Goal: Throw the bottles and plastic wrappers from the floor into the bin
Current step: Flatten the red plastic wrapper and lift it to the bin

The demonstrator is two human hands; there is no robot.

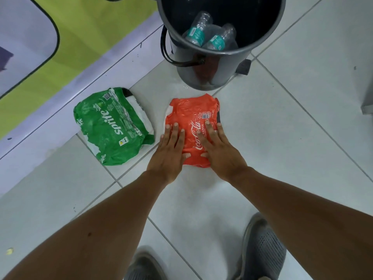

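Observation:
A red Coca-Cola plastic wrapper [189, 112] lies flat on the white tiled floor just in front of the grey bin [201, 73]. My left hand [169, 152] rests palm down on its left edge and my right hand [220, 150] on its right half, fingers spread and flat, not gripping. A green Sprite plastic wrapper [111, 126] lies on the floor to the left, untouched. Inside the bin lie two clear plastic bottles [210, 35] with teal labels.
The bin has a black handle [167, 51] hanging on its left side and a foot pedal [244, 66] at its right base. A yellow-green and lilac mat [80, 37] covers the floor at the upper left. My grey shoes [262, 249] stand at the bottom.

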